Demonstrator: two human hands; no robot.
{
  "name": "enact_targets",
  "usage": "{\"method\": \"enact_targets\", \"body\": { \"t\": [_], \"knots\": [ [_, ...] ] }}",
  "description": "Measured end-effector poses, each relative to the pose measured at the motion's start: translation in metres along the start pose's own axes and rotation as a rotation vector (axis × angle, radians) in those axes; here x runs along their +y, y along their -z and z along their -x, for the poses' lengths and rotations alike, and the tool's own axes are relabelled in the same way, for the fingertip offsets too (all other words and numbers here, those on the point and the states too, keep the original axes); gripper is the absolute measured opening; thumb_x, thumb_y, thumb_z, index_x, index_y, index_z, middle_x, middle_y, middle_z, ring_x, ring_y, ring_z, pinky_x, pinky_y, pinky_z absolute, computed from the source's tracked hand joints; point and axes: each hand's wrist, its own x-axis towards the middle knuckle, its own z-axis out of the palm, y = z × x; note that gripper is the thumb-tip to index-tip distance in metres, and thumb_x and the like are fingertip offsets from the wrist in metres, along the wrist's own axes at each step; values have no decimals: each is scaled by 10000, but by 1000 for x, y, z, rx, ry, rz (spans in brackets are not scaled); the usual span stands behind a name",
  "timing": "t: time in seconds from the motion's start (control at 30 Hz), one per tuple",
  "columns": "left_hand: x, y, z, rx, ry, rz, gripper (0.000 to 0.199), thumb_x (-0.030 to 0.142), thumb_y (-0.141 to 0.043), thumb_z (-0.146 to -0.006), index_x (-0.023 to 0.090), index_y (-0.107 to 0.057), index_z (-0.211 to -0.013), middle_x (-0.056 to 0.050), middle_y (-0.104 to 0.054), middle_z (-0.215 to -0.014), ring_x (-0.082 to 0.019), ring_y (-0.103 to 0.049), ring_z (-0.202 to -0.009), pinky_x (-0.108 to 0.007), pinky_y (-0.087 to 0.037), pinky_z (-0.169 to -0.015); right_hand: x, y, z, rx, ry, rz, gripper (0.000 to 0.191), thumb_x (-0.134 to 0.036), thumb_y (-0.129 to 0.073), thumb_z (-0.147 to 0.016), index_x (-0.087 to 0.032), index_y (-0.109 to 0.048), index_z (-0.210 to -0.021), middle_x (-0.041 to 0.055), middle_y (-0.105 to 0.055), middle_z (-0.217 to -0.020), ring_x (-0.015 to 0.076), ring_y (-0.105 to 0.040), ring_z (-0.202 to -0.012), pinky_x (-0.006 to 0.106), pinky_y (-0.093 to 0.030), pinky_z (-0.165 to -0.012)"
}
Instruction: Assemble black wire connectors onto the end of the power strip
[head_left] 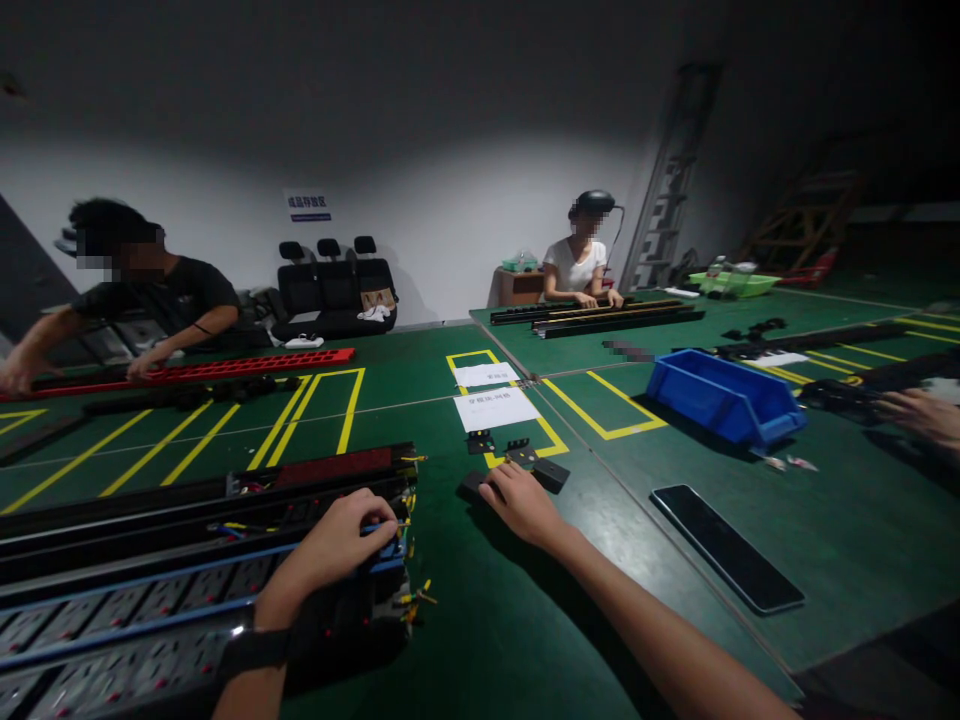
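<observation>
My left hand (349, 535) rests on the right end of a blue-edged strip (202, 580) with grey socket modules, its fingers curled over the end; what they hold, if anything, is hidden. Short yellow-tipped wires (420, 597) stick out at the strip ends. My right hand (520, 503) lies over a small black block (472, 487) on the green table, fingers bent down at it. Beside those fingers is another black block (550, 475). Small black brackets (480, 441) sit just beyond, near a white paper (495, 408).
A phone (727, 547) and a blue bin (724, 397) are to the right. Across the table, one person handles a red strip (247, 367) and another touches long dark rails (615, 317). Another person's hand (930, 415) reaches in at the right edge.
</observation>
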Motion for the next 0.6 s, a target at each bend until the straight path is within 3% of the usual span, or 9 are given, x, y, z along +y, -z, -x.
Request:
{"method": "enact_targets", "body": {
  "t": [0.17,0.27,0.37,0.6],
  "knots": [
    [35,-39,-8,46,-71,-8,260,363,-541,-986,218,-755,-964,-67,-702,-1016,-234,-676,-969,-357,-505,-887,3,-2,0,7,4,6,196,-297,-549,-1081,-234,-666,-936,81,-727,-968,277,-650,-955,406,-505,-895],
    [56,-55,-8,5,-144,-35,261,341,-565,-992,225,-744,-1142,-78,-693,-1123,-250,-673,-1068,-375,-502,-952,3,-1,0,10,6,16,203,-292,-541,-1083,-227,-665,-937,84,-729,-971,273,-656,-961,393,-502,-879],
    [64,-50,-1,-47,-160,24,289,367,-588,-988,246,-731,-1208,-67,-693,-1153,-242,-674,-1060,-367,-505,-939,2,0,0,21,14,16,199,-289,-540,-1077,-230,-670,-939,80,-733,-962,267,-662,-946,383,-498,-856],
    [49,-24,29,-143,-25,-91,277,320,-543,-940,223,-802,-931,-75,-703,-993,-264,-661,-990,-370,-474,-866,1,0,0,43,27,11,185,-267,-557,-1056,-235,-666,-909,87,-741,-951,272,-668,-926,390,-485,-844]
  ]
}}
